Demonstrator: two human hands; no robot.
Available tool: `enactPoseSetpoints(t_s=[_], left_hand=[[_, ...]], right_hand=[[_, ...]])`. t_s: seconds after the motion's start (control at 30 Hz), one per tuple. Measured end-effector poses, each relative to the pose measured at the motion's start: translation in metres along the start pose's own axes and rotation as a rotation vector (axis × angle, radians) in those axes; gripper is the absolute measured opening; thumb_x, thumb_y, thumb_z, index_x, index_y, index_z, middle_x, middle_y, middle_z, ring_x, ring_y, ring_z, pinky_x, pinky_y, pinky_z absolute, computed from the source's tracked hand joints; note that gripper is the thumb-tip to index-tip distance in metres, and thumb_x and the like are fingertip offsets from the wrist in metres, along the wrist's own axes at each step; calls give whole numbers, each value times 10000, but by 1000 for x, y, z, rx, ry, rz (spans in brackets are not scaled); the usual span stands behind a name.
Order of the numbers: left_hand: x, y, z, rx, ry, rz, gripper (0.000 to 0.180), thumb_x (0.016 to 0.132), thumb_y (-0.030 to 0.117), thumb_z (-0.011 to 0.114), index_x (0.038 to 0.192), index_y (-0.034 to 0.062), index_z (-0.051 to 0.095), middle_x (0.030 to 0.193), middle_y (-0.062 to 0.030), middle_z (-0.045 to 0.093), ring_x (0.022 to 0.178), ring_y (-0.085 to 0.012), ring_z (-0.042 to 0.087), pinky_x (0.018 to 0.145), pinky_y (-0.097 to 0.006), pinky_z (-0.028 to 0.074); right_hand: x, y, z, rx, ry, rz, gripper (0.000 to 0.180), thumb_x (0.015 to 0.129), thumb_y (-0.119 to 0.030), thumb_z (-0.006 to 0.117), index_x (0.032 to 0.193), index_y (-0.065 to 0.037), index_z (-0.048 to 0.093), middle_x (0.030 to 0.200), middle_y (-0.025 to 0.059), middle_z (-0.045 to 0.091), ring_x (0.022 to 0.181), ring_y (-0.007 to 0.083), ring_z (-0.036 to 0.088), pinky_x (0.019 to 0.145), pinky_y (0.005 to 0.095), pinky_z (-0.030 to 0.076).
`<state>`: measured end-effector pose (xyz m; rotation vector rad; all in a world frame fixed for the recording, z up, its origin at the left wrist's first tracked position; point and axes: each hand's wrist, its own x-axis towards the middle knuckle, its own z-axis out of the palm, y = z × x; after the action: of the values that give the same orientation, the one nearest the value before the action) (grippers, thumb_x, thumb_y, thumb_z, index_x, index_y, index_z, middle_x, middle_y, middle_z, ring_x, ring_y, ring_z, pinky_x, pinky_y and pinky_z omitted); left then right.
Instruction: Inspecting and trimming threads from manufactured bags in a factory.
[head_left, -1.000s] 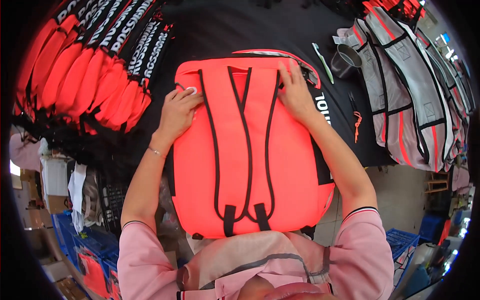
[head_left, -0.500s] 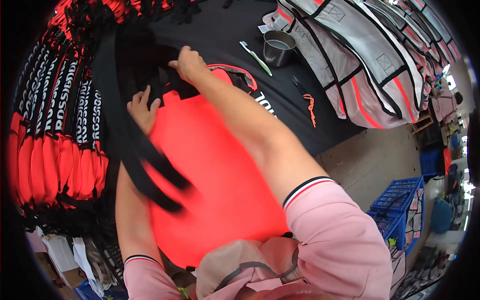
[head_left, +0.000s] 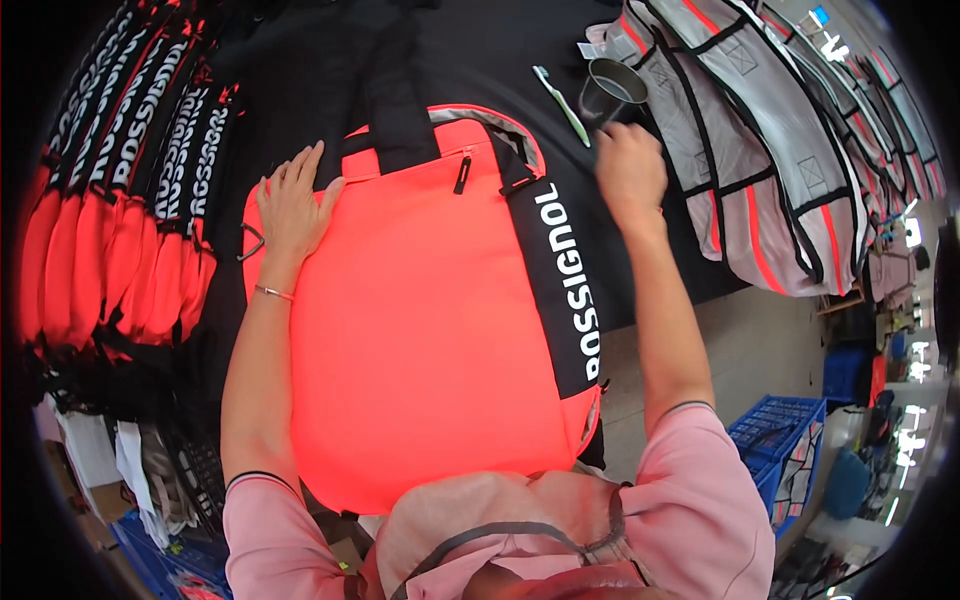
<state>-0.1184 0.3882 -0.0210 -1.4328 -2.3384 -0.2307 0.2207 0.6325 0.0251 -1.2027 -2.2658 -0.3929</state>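
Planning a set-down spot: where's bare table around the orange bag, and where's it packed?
Bare black table lies beyond the orange bag, between its black straps and the green tool. A narrow strip runs between the bag's black side panel and the table's right edge. Crowded: stacked orange bags left, grey bags right, metal cup by the right hand.

Premises: bag-making workshop or packing floor. Evidence: black-covered worktable (head_left: 600, 270); row of identical orange-and-black bags (head_left: 110, 200) stacked at left; grey-and-red bags (head_left: 760, 160) piled at right; blue plastic crates (head_left: 775, 440) on concrete floor (head_left: 730, 340).
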Motion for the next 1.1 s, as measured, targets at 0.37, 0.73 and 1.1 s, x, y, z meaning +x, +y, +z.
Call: enactPoseSetpoints(t_s=[0.37, 0.73, 1.1], left_hand=[[-9, 131, -3, -459, 163, 211, 526, 847, 278, 682, 1320, 96, 541, 1290, -95, 542, 1193, -280, 499, 1032, -447, 359], [-60, 150, -35, -469, 152, 161, 324, 797, 136, 680, 1107, 48, 655, 896, -52, 605, 845, -214, 555, 815, -352, 451], [-72, 153, -38, -556, 253, 122, 294, 753, 1, 605, 1039, 11, 677, 922, -65, 640, 843, -216, 606, 708, -309, 523]], right_hand=[[-62, 44, -4, 214, -235, 213, 225, 869, -64, 614, 1069, 37, 628, 1028, 229, 579, 975, 401, 572, 833, 459, 484], [-37, -120, -48, 334, -513, 14, 436, 786, -415, 767, 820, -4, 625, 798, 176, 688, 794, 368, 685, 692, 442, 535], [-26, -113, -39, 390, -636, 101, 419, 832, -443, 708, 808, -25, 712, 730, 172, 679, 769, 362, 676, 685, 456, 510]])
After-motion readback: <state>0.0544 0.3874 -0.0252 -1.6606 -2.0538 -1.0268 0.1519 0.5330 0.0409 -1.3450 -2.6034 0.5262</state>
